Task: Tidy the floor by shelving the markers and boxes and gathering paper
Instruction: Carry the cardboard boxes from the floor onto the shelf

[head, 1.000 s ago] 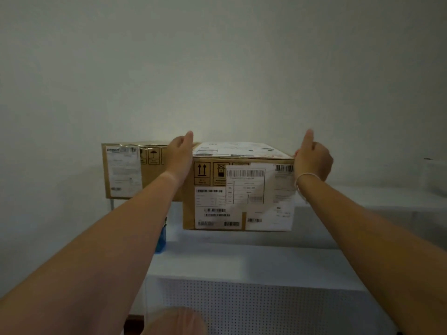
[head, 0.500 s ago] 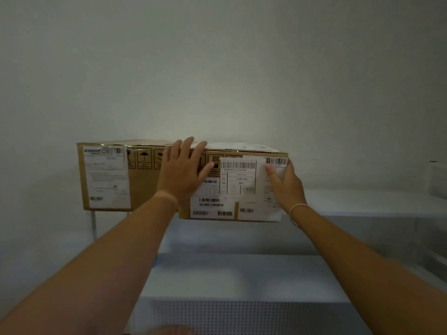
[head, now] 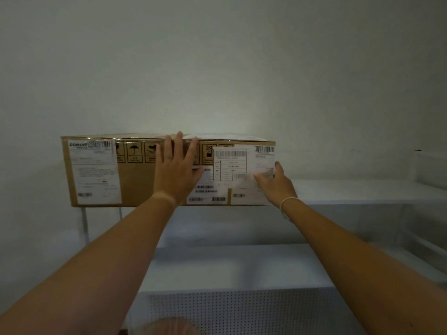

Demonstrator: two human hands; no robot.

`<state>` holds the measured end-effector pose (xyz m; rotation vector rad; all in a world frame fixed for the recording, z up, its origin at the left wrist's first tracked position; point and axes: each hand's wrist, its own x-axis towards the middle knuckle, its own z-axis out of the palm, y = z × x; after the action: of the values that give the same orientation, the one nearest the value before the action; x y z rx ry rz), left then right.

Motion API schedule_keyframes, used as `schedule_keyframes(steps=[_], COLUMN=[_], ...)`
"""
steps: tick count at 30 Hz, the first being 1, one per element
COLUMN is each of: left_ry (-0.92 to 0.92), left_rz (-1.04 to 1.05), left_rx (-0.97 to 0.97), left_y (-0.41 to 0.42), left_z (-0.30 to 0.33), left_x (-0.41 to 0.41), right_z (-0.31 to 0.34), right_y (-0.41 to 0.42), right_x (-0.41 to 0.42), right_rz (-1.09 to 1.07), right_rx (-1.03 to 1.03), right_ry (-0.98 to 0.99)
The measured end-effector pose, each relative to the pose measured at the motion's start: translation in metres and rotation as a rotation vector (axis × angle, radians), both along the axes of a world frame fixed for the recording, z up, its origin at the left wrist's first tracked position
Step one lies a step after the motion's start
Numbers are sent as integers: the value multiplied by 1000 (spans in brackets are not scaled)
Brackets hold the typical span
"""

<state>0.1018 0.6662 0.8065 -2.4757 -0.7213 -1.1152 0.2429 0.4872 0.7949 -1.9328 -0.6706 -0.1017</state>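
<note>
Pressing flat on right box (head: 229, 174) front: left hand (head: 177, 170), fingers splayed, palm open, gripping nothing; right hand (head: 274, 186) open against lower right corner. Sits on top shelf (head: 362, 191), now flush with left box (head: 96, 170) versus half-second back.

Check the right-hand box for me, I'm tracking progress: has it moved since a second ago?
Yes. The right-hand box went back onto the top shelf, its front now flush with the left box.
</note>
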Motion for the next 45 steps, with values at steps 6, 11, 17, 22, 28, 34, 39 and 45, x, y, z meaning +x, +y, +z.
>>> schedule_keyframes(steps=[6,11,17,22,28,34,39,45], left_ry=[15,83,205,319,551,798,1079,1380], left_rz=[-165,-360,-653,-944,-1195,-1345,-1324,-1167], left_rx=[-41,-87,-89,-112,-181,-148,-255,-365], left_y=[-63,-165,-339,-513,-699,-832,-897,-909], left_z=[-3,-21,-44,-85,-178,-290,-413,-545], left_x=[5,41,92,107,101,82,69,53], right_z=[0,-15,-43,-89,-181,-299,-414,-531], right_y=[-80,-199,-392,-572,-745,-845,-884,-898], right_x=[-7,-10,-21,-76,-158,-220,-256,-281], right_rz=[-75,-229,-536,-820,-1107,-1284,-1344,-1393], right_rx=[-20,-17,-70,-143,-187,-95,-46,70], right_ry=[-35,-16,-7,95,314,578,846,1096])
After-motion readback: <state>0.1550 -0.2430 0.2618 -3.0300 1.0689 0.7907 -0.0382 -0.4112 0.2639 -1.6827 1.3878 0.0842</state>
